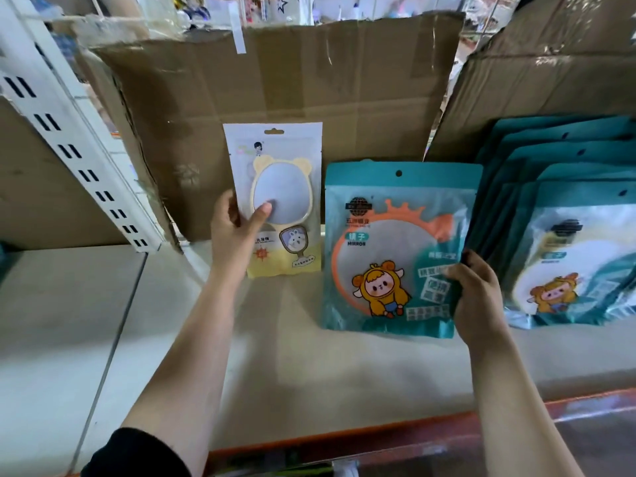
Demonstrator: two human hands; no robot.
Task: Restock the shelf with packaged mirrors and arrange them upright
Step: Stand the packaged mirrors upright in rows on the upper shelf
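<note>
Packaged mirrors are held one in each hand, just past the orange front lip (344, 438) of the shelf (275, 366). The right hand (478, 297) grips a teal mirror pack (389, 242) by its lower right edge, thumb on the front and fingers curled behind; the pack stands with its bottom edge on the board. Just right of that hand, a row of matching teal packs (568, 201) leans overlapped, one behind another. The left hand (234, 232) pinches a yellow bear-eared mirror pack (289, 156) at its left edge, thumb pressed on the clear window. The pack is upright, though whether its base touches the board I cannot tell. Behind both hands stands an open cardboard box (309, 98). The step looks like standing new packs beside the existing row. Next, the teal pack probably needs sliding right to join its row, and the yellow one needs something to lean on, likely the box, or it may fall flat.
</note>
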